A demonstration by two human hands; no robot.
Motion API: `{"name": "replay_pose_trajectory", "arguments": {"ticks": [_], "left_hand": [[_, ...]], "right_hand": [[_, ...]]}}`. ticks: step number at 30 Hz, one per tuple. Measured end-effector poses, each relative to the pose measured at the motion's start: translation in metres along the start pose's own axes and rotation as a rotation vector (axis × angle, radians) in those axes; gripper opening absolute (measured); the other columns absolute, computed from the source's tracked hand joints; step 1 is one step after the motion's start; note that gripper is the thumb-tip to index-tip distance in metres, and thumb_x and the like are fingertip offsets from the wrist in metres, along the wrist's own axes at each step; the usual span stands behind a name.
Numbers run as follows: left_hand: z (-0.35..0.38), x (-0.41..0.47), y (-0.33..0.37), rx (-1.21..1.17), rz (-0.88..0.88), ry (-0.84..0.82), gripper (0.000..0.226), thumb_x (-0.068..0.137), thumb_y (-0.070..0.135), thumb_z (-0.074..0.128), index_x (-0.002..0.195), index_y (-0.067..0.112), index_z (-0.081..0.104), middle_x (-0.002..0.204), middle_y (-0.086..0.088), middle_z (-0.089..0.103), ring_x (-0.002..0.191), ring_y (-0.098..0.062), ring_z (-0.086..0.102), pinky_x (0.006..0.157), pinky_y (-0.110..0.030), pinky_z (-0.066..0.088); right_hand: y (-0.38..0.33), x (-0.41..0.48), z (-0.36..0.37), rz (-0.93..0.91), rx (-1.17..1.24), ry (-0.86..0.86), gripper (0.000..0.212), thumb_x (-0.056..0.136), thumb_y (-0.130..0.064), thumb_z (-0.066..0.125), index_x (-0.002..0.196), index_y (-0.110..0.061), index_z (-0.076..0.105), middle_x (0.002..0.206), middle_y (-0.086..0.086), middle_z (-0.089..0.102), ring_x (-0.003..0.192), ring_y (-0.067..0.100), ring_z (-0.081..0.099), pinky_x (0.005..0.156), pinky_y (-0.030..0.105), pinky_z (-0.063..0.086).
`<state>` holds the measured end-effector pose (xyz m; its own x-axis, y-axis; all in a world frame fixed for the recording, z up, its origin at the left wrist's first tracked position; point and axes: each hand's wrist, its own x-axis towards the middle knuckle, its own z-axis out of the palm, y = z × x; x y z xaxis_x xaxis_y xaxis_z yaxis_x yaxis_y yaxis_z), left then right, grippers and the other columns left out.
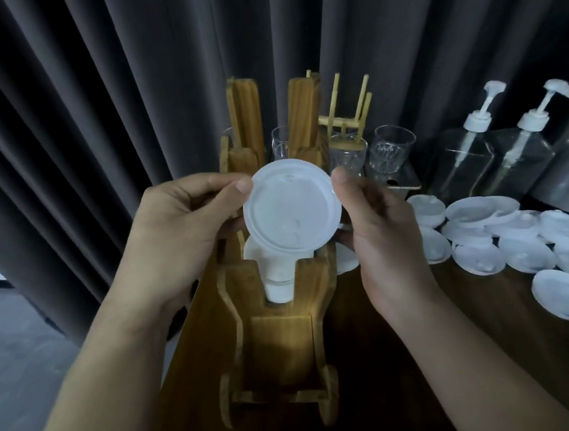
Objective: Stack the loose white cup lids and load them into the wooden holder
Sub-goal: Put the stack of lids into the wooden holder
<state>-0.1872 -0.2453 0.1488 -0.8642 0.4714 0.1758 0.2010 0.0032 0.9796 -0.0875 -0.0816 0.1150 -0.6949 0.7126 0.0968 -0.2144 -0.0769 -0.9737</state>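
White round plastic cup lid [292, 205]: held up flat-face to the camera, tilted, over the slot of the brown wooden cart-shaped holder [283, 339]. Its lower edge sits just at the white stack of lids [278, 277] in that slot.

Left grip [180, 221]: thumb on the lid's left rim, fingers curled behind it, pinching the lid.
Right grip [380, 227]: thumb at the right rim, fingers behind, also pinching the lid (whether further lids sit behind the front one cannot be told).

Embossed marks on the lid face: too faint to read.

Holder stands on the dark wooden surface [477, 353], small wheels at its near end.

Loose white lids [519, 239]: scattered and overlapping on the surface to the right, well apart from the holder.

Behind: clear glass tumblers [391, 152] and two clear square pump bottles with white pumps [471, 161], near the dark grey pleated curtain [93, 94].
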Motion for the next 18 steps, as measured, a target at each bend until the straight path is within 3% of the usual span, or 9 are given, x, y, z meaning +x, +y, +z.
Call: {"name": "replay_pose_trajectory", "arguments": {"ticks": [2,5,9,13,18], "left_hand": [[-0.004,0.003,-0.007,-0.02,-0.032,0.008,0.016,0.095,0.023,0.069,0.101,0.015,0.082,0.096,-0.003,0.082,0.092,-0.019,0.078,0.085,-0.03,0.063],[-0.009,0.007,-0.017,-0.056,-0.078,0.01,0.016,0.095,0.022,0.069,0.1,0.014,0.082,0.089,-0.004,0.082,0.081,-0.014,0.077,0.075,-0.023,0.062],[-0.009,0.011,-0.029,-0.152,-0.188,0.016,0.014,0.093,0.015,0.07,0.095,0.006,0.081,0.071,-0.002,0.078,0.062,-0.008,0.072,0.058,-0.018,0.056],[-0.011,0.013,-0.04,-0.233,-0.334,-0.01,0.024,0.087,0.021,0.074,0.096,0.0,0.081,0.072,-0.013,0.077,0.054,-0.016,0.072,0.052,-0.022,0.057],[-0.013,0.017,-0.05,-0.252,-0.378,-0.043,0.026,0.08,0.023,0.076,0.09,-0.001,0.081,0.076,-0.014,0.078,0.064,-0.018,0.075,0.063,-0.022,0.06]], "right_hand": [[0.006,0.0,0.001,0.041,-0.021,-0.002,0.066,0.081,-0.067,0.073,0.103,-0.006,0.07,0.108,0.019,0.071,0.11,0.036,0.068,0.105,0.062,0.051],[0.014,-0.001,0.0,0.073,-0.081,-0.041,0.046,0.083,-0.064,0.068,0.101,-0.024,0.08,0.106,-0.002,0.08,0.114,0.02,0.071,0.107,0.054,0.051],[0.025,-0.001,-0.002,0.123,-0.088,-0.037,0.022,0.091,-0.035,0.077,0.097,-0.014,0.081,0.102,0.009,0.078,0.107,0.026,0.074,0.095,0.043,0.055],[0.031,0.001,-0.005,0.277,-0.071,-0.026,0.015,0.088,-0.032,0.077,0.091,-0.019,0.084,0.102,0.005,0.081,0.108,0.024,0.075,0.108,0.053,0.052],[0.031,0.007,-0.008,0.381,-0.044,-0.038,0.016,0.086,-0.028,0.079,0.093,-0.015,0.084,0.101,0.007,0.082,0.105,0.027,0.076,0.105,0.05,0.054]]}}
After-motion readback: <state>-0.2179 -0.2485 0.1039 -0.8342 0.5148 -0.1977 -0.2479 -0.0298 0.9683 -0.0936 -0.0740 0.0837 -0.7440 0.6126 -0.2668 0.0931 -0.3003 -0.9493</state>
